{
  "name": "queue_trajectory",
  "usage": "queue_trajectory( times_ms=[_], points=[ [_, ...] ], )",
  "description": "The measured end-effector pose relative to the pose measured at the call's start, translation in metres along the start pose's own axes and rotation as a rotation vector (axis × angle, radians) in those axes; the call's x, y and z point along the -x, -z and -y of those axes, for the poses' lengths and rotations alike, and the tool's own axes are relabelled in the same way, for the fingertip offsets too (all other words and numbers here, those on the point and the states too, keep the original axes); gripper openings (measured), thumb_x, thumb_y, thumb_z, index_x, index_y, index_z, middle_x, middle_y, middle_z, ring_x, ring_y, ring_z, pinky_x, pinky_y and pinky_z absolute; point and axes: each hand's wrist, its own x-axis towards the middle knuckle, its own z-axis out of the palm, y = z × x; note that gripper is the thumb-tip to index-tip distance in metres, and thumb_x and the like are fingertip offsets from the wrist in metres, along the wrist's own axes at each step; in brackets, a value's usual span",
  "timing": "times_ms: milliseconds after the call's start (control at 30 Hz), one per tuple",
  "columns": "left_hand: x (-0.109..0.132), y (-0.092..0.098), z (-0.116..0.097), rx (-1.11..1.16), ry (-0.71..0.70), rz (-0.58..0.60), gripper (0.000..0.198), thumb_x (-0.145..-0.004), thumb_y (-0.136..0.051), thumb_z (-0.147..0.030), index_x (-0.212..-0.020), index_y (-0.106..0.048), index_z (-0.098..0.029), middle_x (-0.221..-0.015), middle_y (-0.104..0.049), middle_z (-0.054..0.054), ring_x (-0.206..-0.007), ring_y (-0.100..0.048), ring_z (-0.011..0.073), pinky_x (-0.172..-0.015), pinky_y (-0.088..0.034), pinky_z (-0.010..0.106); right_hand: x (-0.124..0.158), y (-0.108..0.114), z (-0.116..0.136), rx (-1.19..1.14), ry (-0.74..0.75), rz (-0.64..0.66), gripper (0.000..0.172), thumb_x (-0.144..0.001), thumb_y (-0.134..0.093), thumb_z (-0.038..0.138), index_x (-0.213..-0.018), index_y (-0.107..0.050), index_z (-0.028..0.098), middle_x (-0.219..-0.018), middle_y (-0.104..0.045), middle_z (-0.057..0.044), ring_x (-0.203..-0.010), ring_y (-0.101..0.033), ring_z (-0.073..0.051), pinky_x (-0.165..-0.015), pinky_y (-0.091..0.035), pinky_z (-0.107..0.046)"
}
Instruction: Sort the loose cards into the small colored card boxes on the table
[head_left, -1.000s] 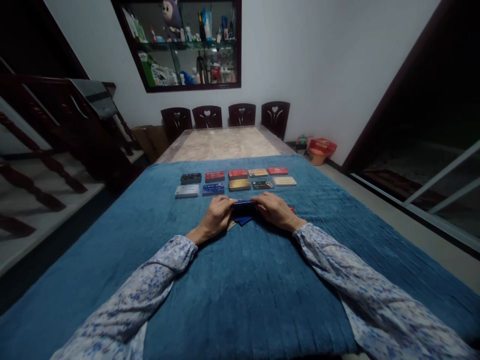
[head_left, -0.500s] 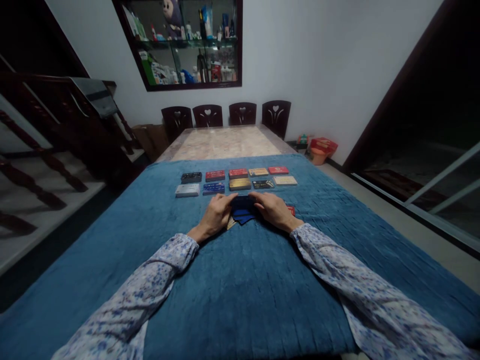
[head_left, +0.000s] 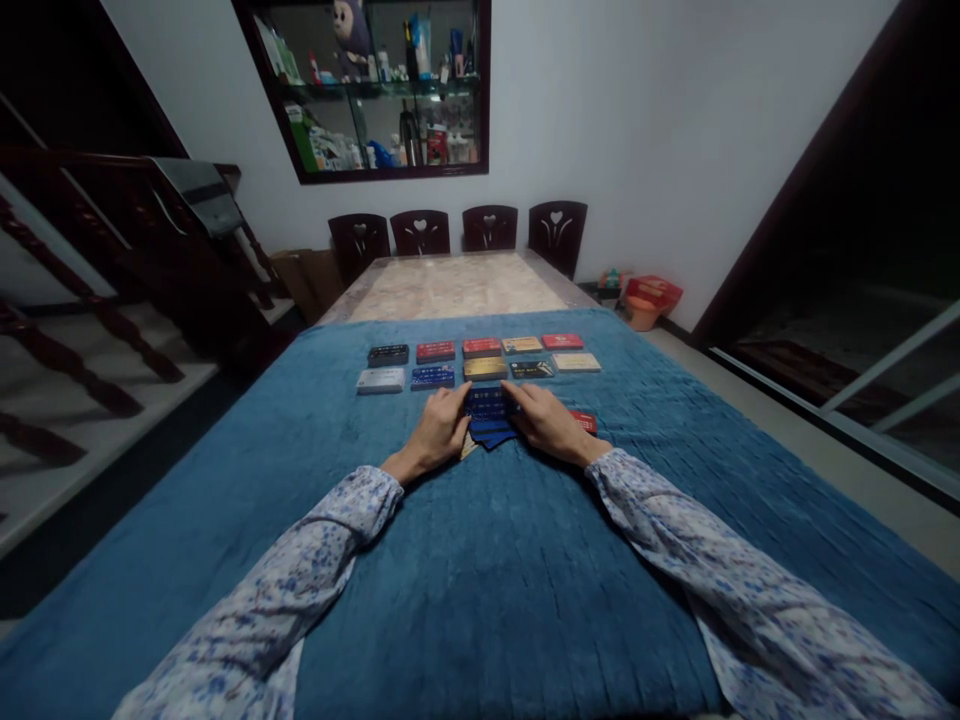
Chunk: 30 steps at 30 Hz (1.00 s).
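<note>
My left hand (head_left: pixel 437 432) and my right hand (head_left: pixel 549 423) rest on a blue cloth (head_left: pixel 480 560) and together grip a dark blue card (head_left: pixel 488 402) by its two short ends. Under that card lies a loose pile of blue cards (head_left: pixel 489 433), and a tan card peeks out at the pile's left. A red card (head_left: pixel 584 421) shows beside my right hand. Just beyond my fingers, two rows of cards (head_left: pixel 480 360) lie flat in a grid, in black, red, tan, grey and blue.
The blue cloth covers the near half of a long marble table (head_left: pixel 450 288). Several dark chairs (head_left: pixel 457 232) stand at its far end under a glass wall cabinet (head_left: pixel 375 85). A wooden staircase (head_left: pixel 90 300) is at the left, a red basket (head_left: pixel 651 298) on the floor at the right.
The blue card between my hands has tipped from edge-on to lying flatter with its face up. Both hands have shifted slightly forward toward the rows of cards.
</note>
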Motion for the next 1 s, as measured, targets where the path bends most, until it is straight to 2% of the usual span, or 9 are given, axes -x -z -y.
queue_trajectory(
  times_ms=[233, 500, 767, 1000],
  points=[
    [0.001, 0.002, -0.002, 0.033, 0.041, 0.013, 0.065, -0.091, -0.058, -0.016, -0.154, -0.044, -0.013, -0.119, -0.069, 0.016, -0.109, -0.059, 0.0292, -0.097, -0.050, 0.049, -0.001, 0.003, -0.001, -0.067, 0.006, 0.001, 0.065, -0.094, -0.057, 0.019, -0.156, -0.039, 0.014, -0.122, -0.062, -0.020, -0.106, -0.060, -0.032, -0.091, -0.055, -0.051],
    [0.002, 0.003, 0.002, 0.076, 0.014, 0.022, 0.071, -0.086, -0.065, -0.018, -0.154, -0.044, -0.015, -0.126, -0.067, 0.015, -0.116, -0.057, 0.0310, -0.104, -0.048, 0.052, -0.003, 0.005, -0.001, -0.092, 0.010, 0.018, 0.062, -0.096, -0.060, 0.025, -0.154, -0.043, 0.015, -0.121, -0.061, -0.019, -0.105, -0.061, -0.031, -0.090, -0.056, -0.050],
    [-0.001, 0.014, 0.003, 0.044, -0.021, 0.079, 0.063, -0.088, -0.067, -0.024, -0.149, -0.050, -0.016, -0.124, -0.066, 0.016, -0.116, -0.056, 0.0319, -0.104, -0.047, 0.054, -0.004, 0.010, -0.005, -0.036, 0.020, 0.054, 0.060, -0.095, -0.064, 0.032, -0.150, -0.047, 0.018, -0.121, -0.060, -0.018, -0.107, -0.059, -0.031, -0.089, -0.055, -0.050],
    [-0.003, 0.026, 0.000, -0.041, -0.038, 0.131, 0.057, -0.091, -0.066, -0.030, -0.145, -0.055, -0.017, -0.129, -0.061, 0.017, -0.124, -0.050, 0.0343, -0.106, -0.042, 0.055, -0.008, 0.016, -0.004, -0.020, 0.069, 0.049, 0.057, -0.092, -0.070, 0.032, -0.145, -0.053, 0.019, -0.133, -0.056, -0.020, -0.118, -0.053, -0.034, -0.094, -0.053, -0.053]
  ],
)
